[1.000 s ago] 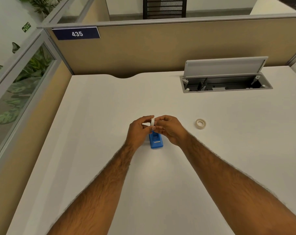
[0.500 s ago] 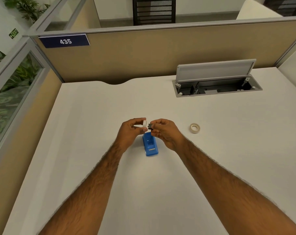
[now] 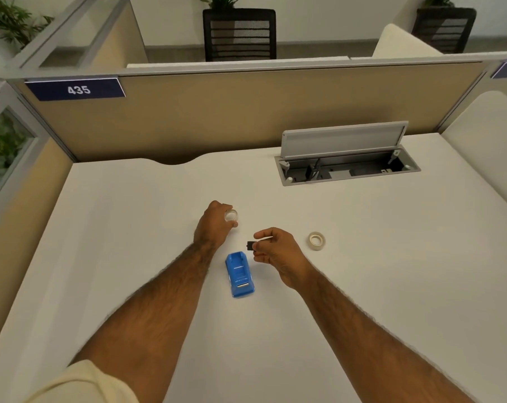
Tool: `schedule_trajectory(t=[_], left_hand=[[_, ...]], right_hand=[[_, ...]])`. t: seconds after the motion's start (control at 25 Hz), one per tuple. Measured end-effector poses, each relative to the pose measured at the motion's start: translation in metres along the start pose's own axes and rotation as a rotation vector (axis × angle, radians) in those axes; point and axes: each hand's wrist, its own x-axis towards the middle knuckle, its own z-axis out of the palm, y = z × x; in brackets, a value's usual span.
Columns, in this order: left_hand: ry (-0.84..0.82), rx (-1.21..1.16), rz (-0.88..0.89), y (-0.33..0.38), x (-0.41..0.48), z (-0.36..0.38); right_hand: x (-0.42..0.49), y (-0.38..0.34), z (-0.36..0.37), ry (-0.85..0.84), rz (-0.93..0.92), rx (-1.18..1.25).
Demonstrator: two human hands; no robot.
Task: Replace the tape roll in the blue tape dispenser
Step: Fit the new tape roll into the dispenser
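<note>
The blue tape dispenser (image 3: 239, 274) lies on the white desk (image 3: 130, 242) between my forearms, with no roll in it. My left hand (image 3: 214, 225) holds a small, nearly clear tape ring (image 3: 231, 215) in its fingertips, up and left of the dispenser. My right hand (image 3: 275, 251) pinches a small black spool core (image 3: 250, 245) just above the dispenser's far end. A fuller cream tape roll (image 3: 316, 240) lies flat on the desk to the right of my right hand.
A grey cable box (image 3: 348, 167) with its lid raised is set into the desk at the back right. Beige partition walls (image 3: 246, 112) close the desk at the back and left. Black chairs stand beyond the partition.
My hands have drawn apart: the left one carried the clear ring up and left, the right one kept the black core. The view also tilted upward.
</note>
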Motion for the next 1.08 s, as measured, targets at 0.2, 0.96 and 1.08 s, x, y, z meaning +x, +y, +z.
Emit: schedule_trajectory(t=[0.2, 0.96, 1.08], left_hand=[[-0.024, 0.076, 0.037, -0.004, 0.018, 0.01], [0.005, -0.452, -0.171, -0.01, -0.097, -0.01], [-0.033, -0.525, -0.234, -0.003, -0.107, -0.013]], right_hand=[[0.007, 0.006, -0.009, -0.011, -0.007, -0.018], [0.005, 0.005, 0.018, -0.113, -0.093, -0.126], [0.001, 0.004, 0.023, -0.137, -0.108, -0.105]])
